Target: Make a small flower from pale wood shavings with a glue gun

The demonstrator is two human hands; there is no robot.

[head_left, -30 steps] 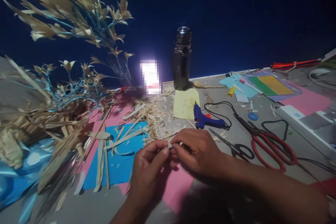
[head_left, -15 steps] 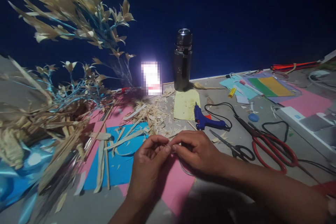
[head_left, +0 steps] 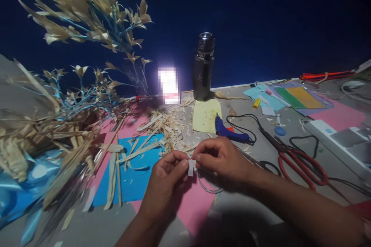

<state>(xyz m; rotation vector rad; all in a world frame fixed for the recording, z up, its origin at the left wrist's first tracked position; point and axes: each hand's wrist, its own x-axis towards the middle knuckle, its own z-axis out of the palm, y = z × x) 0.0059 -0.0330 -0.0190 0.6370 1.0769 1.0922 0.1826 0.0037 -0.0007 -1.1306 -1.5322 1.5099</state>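
My left hand (head_left: 165,179) and my right hand (head_left: 222,160) meet over a pink sheet (head_left: 193,206) near the table's front. Both pinch a small pale strip (head_left: 191,167) between thumb and fingertips. A thin curved loop of wire or tape (head_left: 209,188) hangs below the right hand. A pile of pale shavings and husk strips (head_left: 171,126) lies just beyond the hands, partly on a blue sheet (head_left: 131,177).
Dried-leaf branches with blue stems (head_left: 84,46) fill the left. A dark flask (head_left: 203,66), a yellow sheet (head_left: 206,115), a blue glue gun (head_left: 228,133), red-handled scissors (head_left: 298,162), black scissors (head_left: 265,165), coloured papers (head_left: 292,96) and a white power strip (head_left: 339,142) lie behind and right.
The hands have lifted slightly and drawn a little apart, so the pale strip now shows between the fingertips. The view has shifted a little.
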